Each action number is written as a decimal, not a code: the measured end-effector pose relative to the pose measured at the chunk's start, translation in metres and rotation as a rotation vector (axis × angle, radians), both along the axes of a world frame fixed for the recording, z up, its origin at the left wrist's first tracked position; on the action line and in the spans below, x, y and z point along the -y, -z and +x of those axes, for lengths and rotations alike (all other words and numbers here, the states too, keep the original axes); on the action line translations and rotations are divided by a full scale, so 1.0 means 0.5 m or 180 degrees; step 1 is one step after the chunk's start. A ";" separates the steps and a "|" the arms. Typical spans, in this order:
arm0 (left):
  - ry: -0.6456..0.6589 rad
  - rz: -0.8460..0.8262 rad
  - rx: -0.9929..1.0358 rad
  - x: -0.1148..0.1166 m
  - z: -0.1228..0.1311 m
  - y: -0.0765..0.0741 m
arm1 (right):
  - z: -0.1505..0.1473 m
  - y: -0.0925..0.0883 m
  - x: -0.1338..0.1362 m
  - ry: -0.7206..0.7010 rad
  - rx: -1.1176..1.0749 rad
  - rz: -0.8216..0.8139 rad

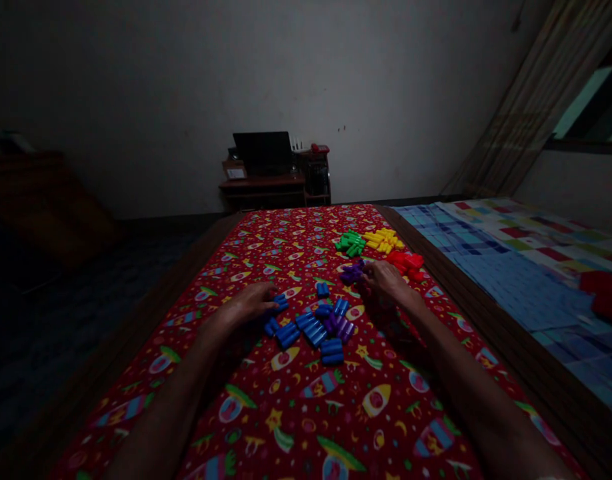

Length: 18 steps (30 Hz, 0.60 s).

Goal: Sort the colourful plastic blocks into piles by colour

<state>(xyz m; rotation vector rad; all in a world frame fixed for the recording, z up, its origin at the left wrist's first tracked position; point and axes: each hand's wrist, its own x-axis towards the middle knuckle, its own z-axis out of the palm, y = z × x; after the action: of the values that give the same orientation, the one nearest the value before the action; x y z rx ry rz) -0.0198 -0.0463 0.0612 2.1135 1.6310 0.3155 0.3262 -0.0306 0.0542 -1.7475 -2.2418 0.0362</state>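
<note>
My left hand is low over the red patterned cloth, thumb and fingers closed about the end of a ribbed blue plastic block. Several more blue blocks lie loosely to its right and nearer to me, with purple blocks among them. Farther right, my right hand has its fingertips pinched at the edge of a small purple pile; the fingers partly hide the piece there. Beyond that hand are a green pile, a yellow pile and a red pile.
The red cloth with rocket prints covers a long raised surface with brown edges. A desk with a dark monitor stands against the far wall. On the right lies checkered bedding. The room is dim.
</note>
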 end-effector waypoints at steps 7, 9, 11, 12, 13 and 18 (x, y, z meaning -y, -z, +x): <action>-0.0043 -0.0075 0.0061 -0.013 0.001 0.016 | -0.034 -0.033 0.026 -0.0261 -0.0277 0.0222; -0.0099 -0.0032 0.0079 -0.018 -0.011 0.013 | -0.066 -0.039 0.050 -0.0853 -0.0429 -0.0120; -0.0074 0.0033 0.0049 -0.016 -0.026 0.007 | -0.100 -0.027 0.077 -0.1372 -0.0410 -0.0364; -0.0041 0.0049 0.0003 -0.012 -0.033 0.004 | -0.115 -0.014 0.089 -0.1534 -0.0360 -0.0332; -0.0007 0.0035 -0.0071 -0.006 -0.037 0.000 | -0.128 0.002 0.100 -0.1624 -0.0313 -0.0219; 0.0046 -0.0119 -0.0490 0.026 -0.026 -0.014 | -0.149 0.059 0.102 -0.1732 -0.0360 -0.0078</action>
<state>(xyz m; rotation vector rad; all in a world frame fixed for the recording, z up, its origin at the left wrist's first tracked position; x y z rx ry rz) -0.0330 -0.0595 0.0681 2.1670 1.6919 0.1188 0.2517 -0.0816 0.0248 -1.0655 -2.5619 0.2705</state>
